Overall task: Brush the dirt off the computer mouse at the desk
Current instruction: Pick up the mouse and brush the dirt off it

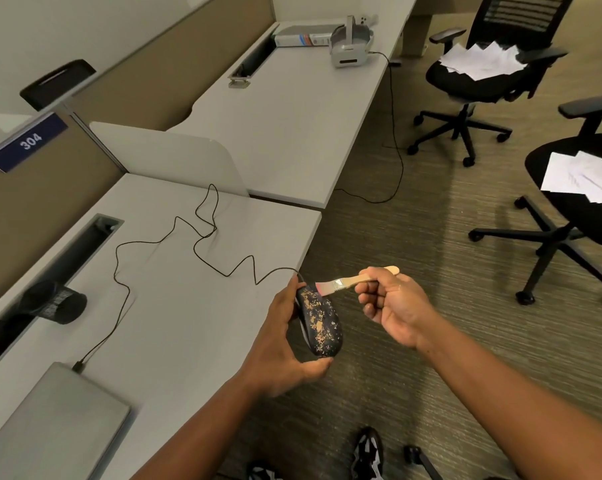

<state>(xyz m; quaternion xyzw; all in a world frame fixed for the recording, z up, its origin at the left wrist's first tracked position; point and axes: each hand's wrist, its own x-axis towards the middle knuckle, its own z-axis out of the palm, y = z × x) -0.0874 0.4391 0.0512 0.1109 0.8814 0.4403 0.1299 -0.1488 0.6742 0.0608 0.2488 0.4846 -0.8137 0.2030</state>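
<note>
My left hand [282,344] grips the black wired mouse [322,325], fingers curled round it, held off the desk [175,306] edge at its 3 o'clock; tan dirt specks cover its top. My right hand [393,303] pinches the wooden brush [351,281], bristles touching the mouse's 12 o'clock end.

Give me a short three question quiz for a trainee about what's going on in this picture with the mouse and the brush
1. True or false: the computer mouse lies flat on the desk.
2. Which hand holds the brush? A) the left hand B) the right hand C) neither
3. Fill in: the mouse's cable runs across the desk to a closed ____.

Key
1. False: the left hand holds it up past the desk's edge, its top speckled with tan dirt.
2. B: the right hand grips the wooden handle, bristles at the mouse's front end.
3. laptop
</note>
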